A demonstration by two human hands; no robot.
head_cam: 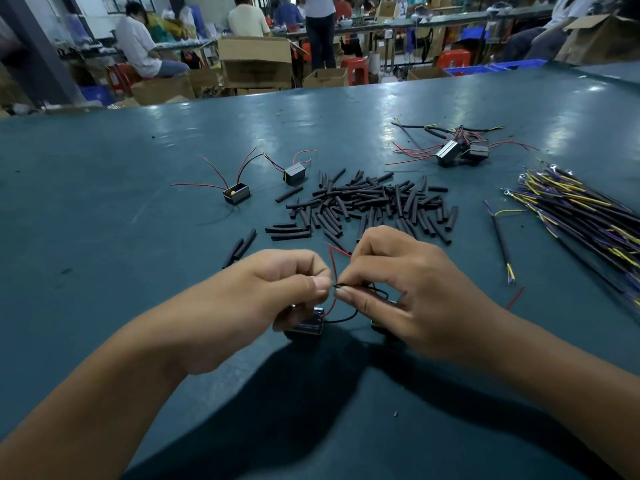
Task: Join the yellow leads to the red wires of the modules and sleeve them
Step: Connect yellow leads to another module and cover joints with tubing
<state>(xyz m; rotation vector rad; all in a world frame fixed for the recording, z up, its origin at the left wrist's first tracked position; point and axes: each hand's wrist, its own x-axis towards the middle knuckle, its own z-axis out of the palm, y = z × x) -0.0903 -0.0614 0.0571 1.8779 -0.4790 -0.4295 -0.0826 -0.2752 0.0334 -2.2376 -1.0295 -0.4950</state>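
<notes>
- My left hand (pixel 277 289) sits low at the near middle of the teal counter (pixel 138 265), its grip narrow, thumb and forefinger pinching the end of a thin black wire (pixel 343 318).
- My right hand (pixel 401 289) meets it fingertip to fingertip, its grip narrow too, pinching the same wire joint; a thin red wire (pixel 334 265) rises between the two hands.
- Under my left hand lies a small black box-shaped module (pixel 306 329); the black wire loops from it. Something dark sits under my right palm, but I cannot tell what.
- Just beyond my knuckles spreads the heap of short black sleeve tubes (pixel 367 206), with two strays (pixel 242 247) to its left.
- Further left, two more small black modules with red wires (pixel 237 195) (pixel 295 174) stand well apart from my hands.
- To the far right, a cluster of joined modules (pixel 457 152), and along the right edge a bundle of black cables with yellow and purple leads (pixel 571 216); one single cable (pixel 502 244) lies between bundle and sleeves.
- Open counter runs wide on my left and nearest me; the far edge lies well beyond the modules.
</notes>
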